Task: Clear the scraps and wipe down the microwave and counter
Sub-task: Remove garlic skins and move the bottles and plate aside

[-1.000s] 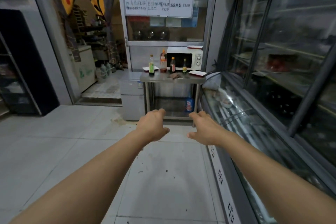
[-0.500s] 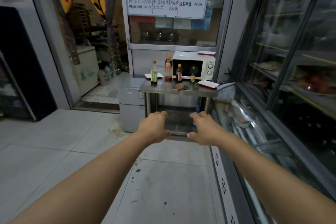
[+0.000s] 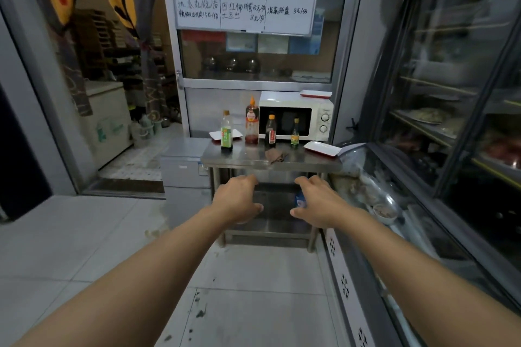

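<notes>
You have closed on the surface (image 3: pixel 270 162), cloth (image 3: pixel 275 155) now just beyond your loosely curled, empty fingers (image 3: pixel 251 180); wiping not begun.

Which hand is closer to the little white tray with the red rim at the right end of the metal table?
Right. The right hand hangs almost straight below the white red-rimmed tray; the left hand is farther left, below the table's middle. Neither touches it.
</notes>
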Motion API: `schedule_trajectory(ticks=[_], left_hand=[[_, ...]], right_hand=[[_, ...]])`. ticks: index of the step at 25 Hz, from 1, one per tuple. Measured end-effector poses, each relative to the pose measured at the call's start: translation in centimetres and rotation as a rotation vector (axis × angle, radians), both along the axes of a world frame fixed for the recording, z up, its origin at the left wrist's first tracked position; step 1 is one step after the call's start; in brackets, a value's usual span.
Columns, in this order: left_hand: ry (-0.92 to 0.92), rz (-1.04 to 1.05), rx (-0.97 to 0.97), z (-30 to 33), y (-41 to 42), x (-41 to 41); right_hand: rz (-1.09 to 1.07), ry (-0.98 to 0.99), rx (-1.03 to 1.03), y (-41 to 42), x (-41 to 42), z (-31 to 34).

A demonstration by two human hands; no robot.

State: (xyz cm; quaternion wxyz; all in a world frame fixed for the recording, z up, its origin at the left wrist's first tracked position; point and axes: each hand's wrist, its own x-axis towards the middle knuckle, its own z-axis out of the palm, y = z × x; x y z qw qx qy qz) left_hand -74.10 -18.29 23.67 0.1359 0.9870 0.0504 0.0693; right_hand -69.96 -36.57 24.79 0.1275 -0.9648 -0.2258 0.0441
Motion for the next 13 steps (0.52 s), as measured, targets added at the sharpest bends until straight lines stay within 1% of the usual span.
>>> schedule_trajectory(ticks=[4, 7, 13], left_hand=[[0.008, -0.056, -0.006, 0.6, 4.1, 8.0], [0.007, -0.076, -0.028, 0.4, 6.0, 12.3], [0.006, -0.09, -0.027, -0.6, 8.9, 21.7]], right_hand=[[-0.07, 0.003, 0.025, 3.2, 6.4, 0.3], [-0.098, 0.018, 0.033, 4.7, 10.5, 0.0], [-0.09, 0.012, 0.03, 7.0, 20.3, -0.3]])
